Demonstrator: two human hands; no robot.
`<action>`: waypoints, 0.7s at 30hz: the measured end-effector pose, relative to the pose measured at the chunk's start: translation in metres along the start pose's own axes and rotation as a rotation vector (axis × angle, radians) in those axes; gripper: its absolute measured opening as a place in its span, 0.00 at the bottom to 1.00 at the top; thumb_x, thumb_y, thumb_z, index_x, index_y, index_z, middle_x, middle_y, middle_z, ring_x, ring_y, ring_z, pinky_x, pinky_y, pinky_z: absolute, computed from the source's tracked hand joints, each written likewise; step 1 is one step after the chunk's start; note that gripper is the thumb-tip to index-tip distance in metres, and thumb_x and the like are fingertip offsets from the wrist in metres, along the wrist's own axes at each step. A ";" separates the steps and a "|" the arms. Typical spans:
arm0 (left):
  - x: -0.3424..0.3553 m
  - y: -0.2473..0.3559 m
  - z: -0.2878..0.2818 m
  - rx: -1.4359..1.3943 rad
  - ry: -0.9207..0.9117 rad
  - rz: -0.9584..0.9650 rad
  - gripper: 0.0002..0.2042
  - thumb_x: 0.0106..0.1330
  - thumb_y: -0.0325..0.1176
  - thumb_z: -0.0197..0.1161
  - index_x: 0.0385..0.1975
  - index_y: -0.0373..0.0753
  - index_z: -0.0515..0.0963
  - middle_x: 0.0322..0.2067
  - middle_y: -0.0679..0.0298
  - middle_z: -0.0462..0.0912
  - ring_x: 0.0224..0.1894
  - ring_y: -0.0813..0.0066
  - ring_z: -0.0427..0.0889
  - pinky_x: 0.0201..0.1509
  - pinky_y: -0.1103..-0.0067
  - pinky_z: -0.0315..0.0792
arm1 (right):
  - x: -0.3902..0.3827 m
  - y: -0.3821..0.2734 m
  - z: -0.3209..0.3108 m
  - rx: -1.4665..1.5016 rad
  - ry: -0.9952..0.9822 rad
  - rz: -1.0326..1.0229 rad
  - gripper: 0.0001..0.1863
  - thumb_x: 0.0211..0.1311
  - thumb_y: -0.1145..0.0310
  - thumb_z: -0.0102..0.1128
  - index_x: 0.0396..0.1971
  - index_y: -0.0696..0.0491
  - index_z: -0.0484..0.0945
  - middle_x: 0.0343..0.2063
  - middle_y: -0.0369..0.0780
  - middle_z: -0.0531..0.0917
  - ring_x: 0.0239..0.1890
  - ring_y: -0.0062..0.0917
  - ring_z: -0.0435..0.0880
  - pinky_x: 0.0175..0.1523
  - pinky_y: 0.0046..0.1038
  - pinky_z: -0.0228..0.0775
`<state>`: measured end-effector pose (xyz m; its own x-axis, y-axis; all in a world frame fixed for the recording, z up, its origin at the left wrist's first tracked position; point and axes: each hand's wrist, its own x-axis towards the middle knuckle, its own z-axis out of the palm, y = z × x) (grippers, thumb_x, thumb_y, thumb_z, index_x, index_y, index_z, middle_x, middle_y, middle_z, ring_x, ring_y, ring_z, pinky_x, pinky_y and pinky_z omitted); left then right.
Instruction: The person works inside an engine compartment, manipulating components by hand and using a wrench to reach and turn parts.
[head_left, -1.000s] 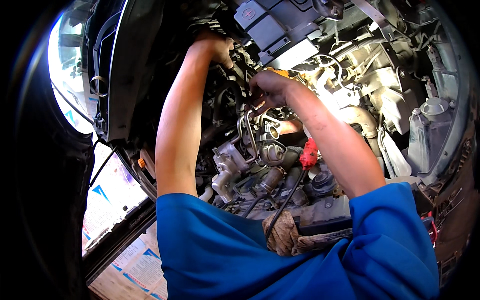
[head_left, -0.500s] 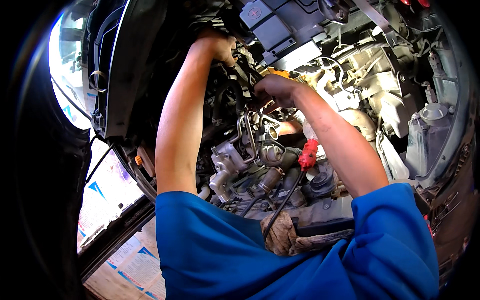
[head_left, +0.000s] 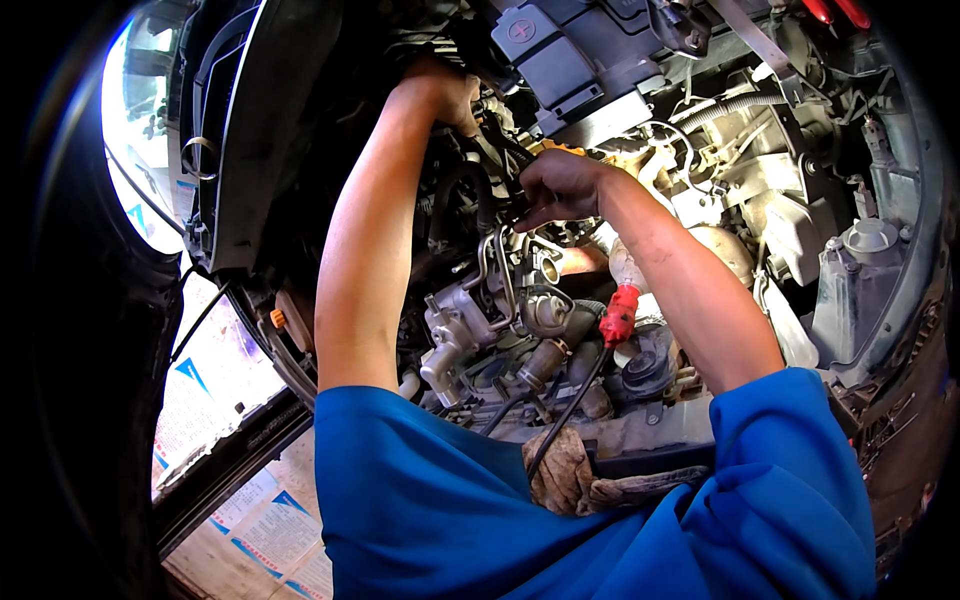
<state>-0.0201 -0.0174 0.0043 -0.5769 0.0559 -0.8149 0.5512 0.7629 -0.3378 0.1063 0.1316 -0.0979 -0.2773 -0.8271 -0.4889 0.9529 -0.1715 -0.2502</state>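
Deep at the far side of a car's engine bay, my left hand (head_left: 446, 97) reaches into the shadow by dark hoses. Its fingers are mostly hidden; only the thumb side shows. To its right and nearer, my right hand (head_left: 562, 186) is curled closed beside a dark hose-like part (head_left: 500, 145); what lies within the fingers cannot be made out. Just below that hand are bent metal pipes (head_left: 505, 278) and a round metal opening (head_left: 548, 270). A silver cast housing (head_left: 452, 335) stands nearer, between my forearms.
A lit work lamp with a red handle (head_left: 620, 316) and black cable lies under my right forearm. A crumpled brown cloth (head_left: 560, 472) rests on the front edge. Beyond are a black battery cover (head_left: 545, 50) and red-handled pliers (head_left: 835, 12). A translucent reservoir (head_left: 858, 285) stands at right.
The whole view has shifted slightly, so the engine parts sit a little further right. My right index finger now shows stretched lower toward the bent pipes; my left hand stays in the same spot.
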 end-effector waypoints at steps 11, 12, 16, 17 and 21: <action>-0.002 -0.001 0.003 -0.011 0.050 -0.044 0.35 0.40 0.50 0.76 0.53 0.49 0.76 0.51 0.64 0.79 0.54 0.65 0.77 0.56 0.72 0.72 | 0.007 -0.004 -0.001 0.082 -0.022 0.045 0.03 0.50 0.82 0.48 0.20 0.61 0.67 0.21 0.44 0.70 0.25 0.35 0.76 0.46 0.46 0.81; -0.003 0.001 0.001 -0.005 0.050 -0.044 0.35 0.39 0.50 0.76 0.53 0.49 0.76 0.51 0.64 0.79 0.54 0.66 0.77 0.56 0.72 0.72 | 0.005 -0.006 0.000 0.053 -0.019 0.031 0.01 0.50 0.82 0.47 0.21 0.62 0.68 0.22 0.45 0.72 0.26 0.37 0.78 0.47 0.45 0.81; -0.005 0.006 -0.008 0.012 -0.019 -0.022 0.38 0.42 0.52 0.70 0.59 0.50 0.72 0.56 0.61 0.76 0.60 0.62 0.72 0.64 0.73 0.64 | 0.012 -0.006 -0.002 0.116 -0.049 0.076 0.05 0.49 0.82 0.44 0.28 0.65 0.69 0.29 0.51 0.78 0.33 0.41 0.83 0.42 0.41 0.82; -0.005 0.009 -0.010 0.022 -0.023 -0.023 0.38 0.42 0.52 0.70 0.59 0.50 0.72 0.56 0.61 0.75 0.60 0.62 0.72 0.64 0.73 0.64 | 0.013 -0.007 -0.005 0.057 -0.056 0.071 0.07 0.50 0.82 0.44 0.30 0.66 0.68 0.31 0.52 0.78 0.34 0.43 0.83 0.40 0.40 0.82; -0.006 0.003 -0.007 -0.026 -0.061 -0.048 0.39 0.42 0.51 0.70 0.60 0.49 0.71 0.57 0.61 0.75 0.60 0.62 0.72 0.64 0.72 0.64 | 0.013 -0.007 0.001 -0.143 -0.036 0.061 0.12 0.50 0.80 0.43 0.36 0.68 0.68 0.35 0.53 0.81 0.36 0.44 0.85 0.35 0.37 0.79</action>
<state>-0.0191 -0.0110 0.0109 -0.5636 -0.0200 -0.8258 0.5076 0.7803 -0.3654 0.0958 0.1212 -0.1017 -0.2129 -0.8525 -0.4774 0.9397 -0.0448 -0.3391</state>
